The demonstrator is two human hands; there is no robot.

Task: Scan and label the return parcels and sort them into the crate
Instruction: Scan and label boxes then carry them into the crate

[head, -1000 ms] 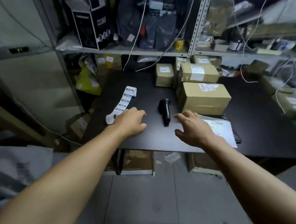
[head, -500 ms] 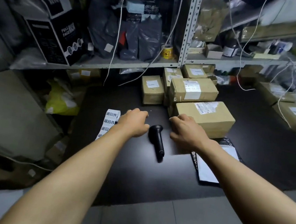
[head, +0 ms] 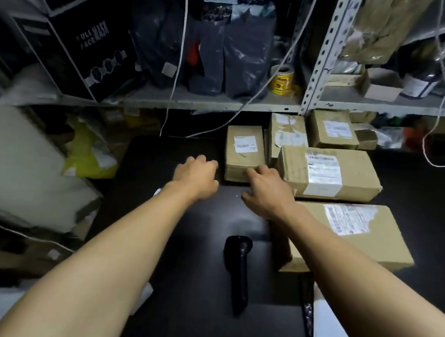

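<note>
Head view looks down on a black table (head: 186, 315) with both bare arms stretched forward. The left hand (head: 197, 175) hovers just left of a small cardboard parcel (head: 243, 154), its grip loosely curled and holding nothing. The right hand (head: 265, 193) reaches the parcel's near right corner, fingers bent against the cardboard; whether the grip actually pinches it I cannot tell. To the right lie a longer labelled parcel (head: 328, 174) and a big parcel (head: 351, 234) nearer the table's front edge. A black scanner (head: 238, 271) lies between the forearms, untouched. Behind, a metal shelf (head: 209, 101) carries dark bags and a yellow tape roll (head: 281, 80).
</note>
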